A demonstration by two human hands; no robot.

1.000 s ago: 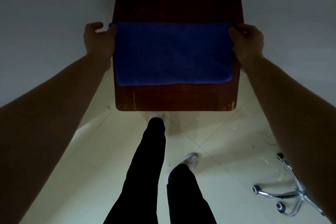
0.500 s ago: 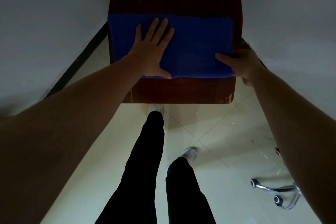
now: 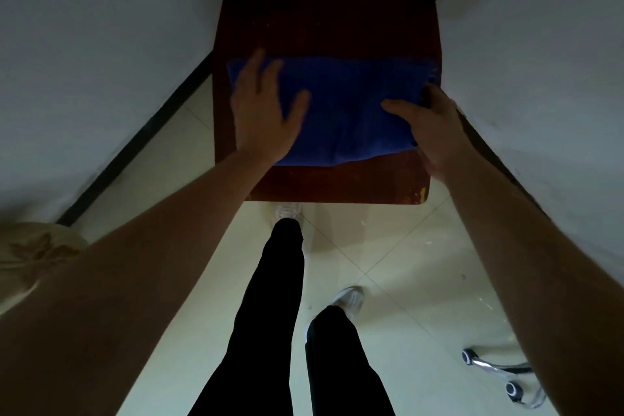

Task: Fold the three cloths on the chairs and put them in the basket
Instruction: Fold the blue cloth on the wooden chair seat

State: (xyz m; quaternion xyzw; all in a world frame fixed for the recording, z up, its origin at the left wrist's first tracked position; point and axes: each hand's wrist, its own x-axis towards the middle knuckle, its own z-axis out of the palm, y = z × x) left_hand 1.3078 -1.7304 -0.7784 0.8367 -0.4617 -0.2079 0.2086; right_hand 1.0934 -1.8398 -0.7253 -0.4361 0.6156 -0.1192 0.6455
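The blue cloth point(image 3: 341, 108) lay long side across the chair point(image 3: 324, 20); the right hand point(image 3: 435, 132) pinched its right end, the left hand point(image 3: 263, 115) lay flat, fingers spread.

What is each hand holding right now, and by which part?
The right hand grips the folded blue cloth at its right edge. The left hand holds nothing; it lies open over the cloth's left part.

My feed is dim and underexposed: the chair point(image 3: 324, 27) seat is nearly black, the trousers point(image 3: 270, 314) a flat silhouette. The pale floor point(image 3: 388, 246) is brightest. The left hand point(image 3: 266, 118) smears with motion blur. Wide-angle distortion bends the walls at the edges.
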